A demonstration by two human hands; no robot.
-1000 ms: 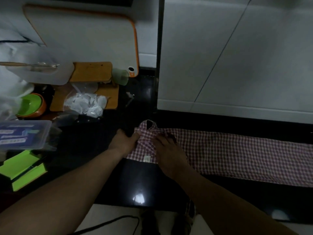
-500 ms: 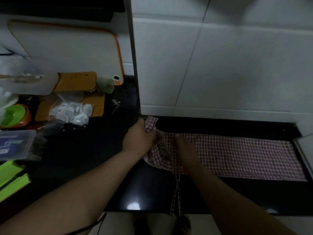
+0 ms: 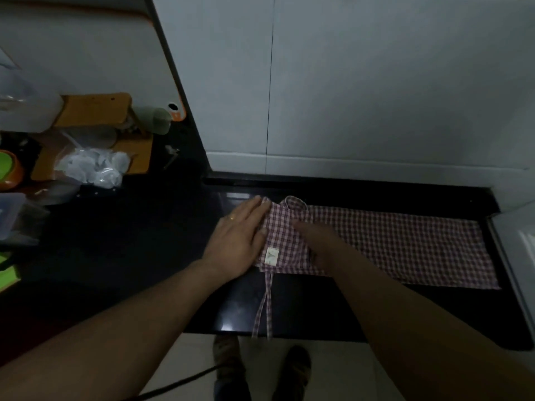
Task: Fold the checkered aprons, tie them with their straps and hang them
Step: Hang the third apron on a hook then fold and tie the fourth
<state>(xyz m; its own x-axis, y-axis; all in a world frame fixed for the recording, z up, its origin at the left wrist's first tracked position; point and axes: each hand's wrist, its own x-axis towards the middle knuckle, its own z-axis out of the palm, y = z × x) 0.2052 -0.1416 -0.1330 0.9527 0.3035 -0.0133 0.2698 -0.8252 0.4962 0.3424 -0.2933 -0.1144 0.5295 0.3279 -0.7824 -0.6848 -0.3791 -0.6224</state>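
Flatly, L hand [image 3: 237,241] & R hand [image 3: 317,241] press soft checkered apron [image 3: 405,244] w/ straight fingers [image 3: 251,210] on glossy black counter [image 3: 173,244].

A crumpled plastic bag [image 3: 92,167] lies on a wooden board [image 3: 139,154] — green bowl [image 3: 7,166] to its left. A pale cup [image 3: 157,120] sits behind.

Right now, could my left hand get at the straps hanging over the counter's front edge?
Probably yes. The left hand lies flat on the folded end of the apron, and the straps trail from that same end across the counter toward you, right beside its wrist. Nothing visible lies between them.
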